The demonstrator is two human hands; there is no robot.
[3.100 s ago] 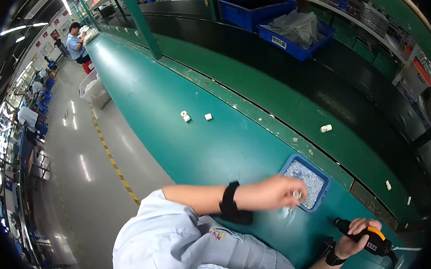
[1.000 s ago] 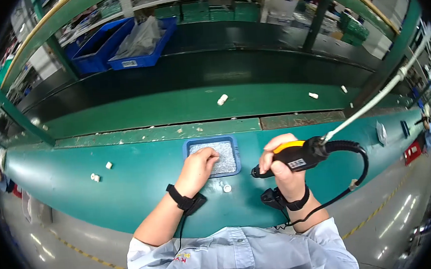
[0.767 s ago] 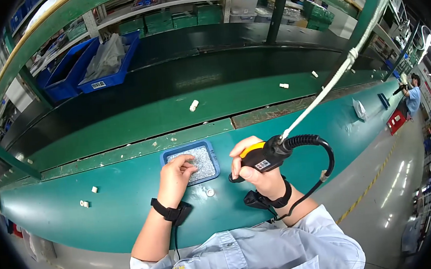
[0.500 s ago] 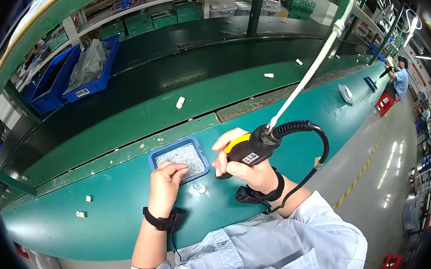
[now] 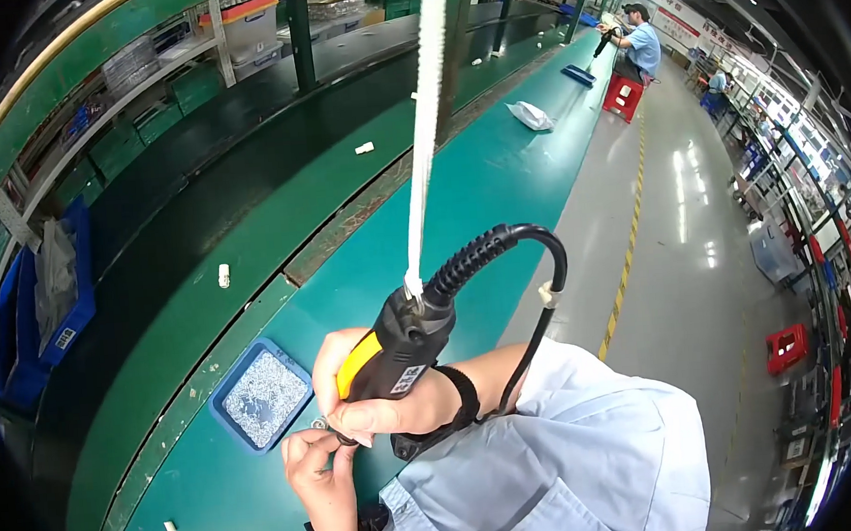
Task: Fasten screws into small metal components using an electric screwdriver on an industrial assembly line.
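Note:
My right hand (image 5: 401,413) is wrapped round a black and yellow electric screwdriver (image 5: 413,337), which hangs from a white cord (image 5: 423,137) and has a black cable (image 5: 555,256). Its tip points down at the fingertips of my left hand (image 5: 324,478). Those fingers are pinched together; whatever is between them is too small to make out. Just beyond the fingertips shows part of a small pale round piece (image 5: 319,425). Left of my hands stands a blue tray (image 5: 221,410) holding many tiny silvery pieces (image 5: 262,399) that look like screws.
Small white parts (image 5: 171,527) lie on the green bench (image 5: 490,197) and on the sunken green strip (image 5: 327,198) behind it. Blue bins (image 5: 71,310) stand at the far left. Farther along are a plastic bag (image 5: 530,115) and a seated person (image 5: 641,45).
My left hand has left the tray and come to the screwdriver's tip. My right hand has brought the screwdriver down toward it. The view has swung to the right.

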